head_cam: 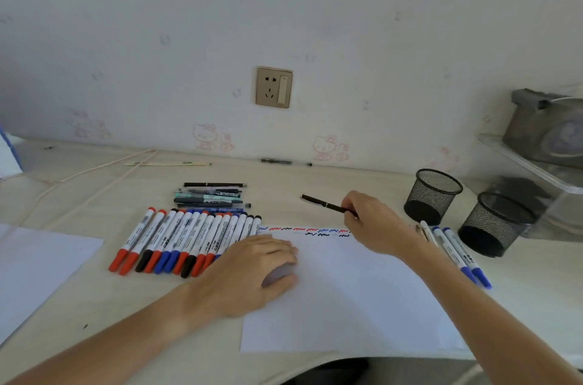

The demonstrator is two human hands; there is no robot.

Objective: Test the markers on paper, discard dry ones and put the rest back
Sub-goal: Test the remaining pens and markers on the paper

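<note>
At the far left of the desk (94, 296) lies a spare sheet (38, 265); next come a row of capped markers (186, 239), red, black and blue, with a small pile of pens (211, 195) beyond them. The left hand (252, 271) rests flat, fingers relaxed, on the near-left part of the test paper (347, 299), whose far edge carries coloured squiggles (304, 230). The right hand (373, 222) pinches a black pen (328, 205), its tip raised leftward above the paper. Testing seems in hand; next, the tip must meet the paper. Right lie three markers (454, 253) and two mesh cups (433, 195).
</note>
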